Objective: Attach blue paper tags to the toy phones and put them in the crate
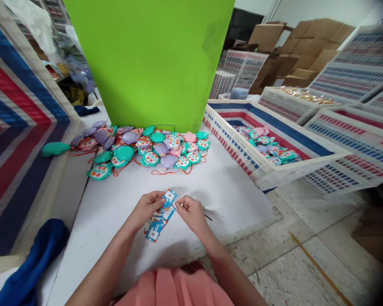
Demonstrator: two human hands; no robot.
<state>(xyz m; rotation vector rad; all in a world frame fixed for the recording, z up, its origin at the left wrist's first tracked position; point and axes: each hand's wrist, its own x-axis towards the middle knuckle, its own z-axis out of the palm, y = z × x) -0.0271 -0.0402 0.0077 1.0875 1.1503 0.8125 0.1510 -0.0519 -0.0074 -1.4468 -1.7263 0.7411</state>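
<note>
Between the thumb and fingers of my left hand (pixel 150 205) is a small blue and white printed card (pixel 169 196). Below it, more printed cards (pixel 153 231) of the same kind lie in an overlapping pile on the white tabletop (pixel 115 238). My right hand (pixel 190 209) is just right of the card, its thumb and fingers pinched together; what they hold, if anything, is too small to make out. Beside that hand lies a bundle of thin white strands (pixel 215 209). Farther back sits a heap of teal, purple and pink animal-shaped toys (pixel 161 148) with orange cords.
A green panel (pixel 153 63) rises behind the heap. At the right stands a white crate (pixel 239 159) with similar toys inside. A striped-lined crate (pixel 15 140) and a blue cloth (pixel 35 263) are at the left. Cardboard boxes (pixel 306 46) are stacked behind.
</note>
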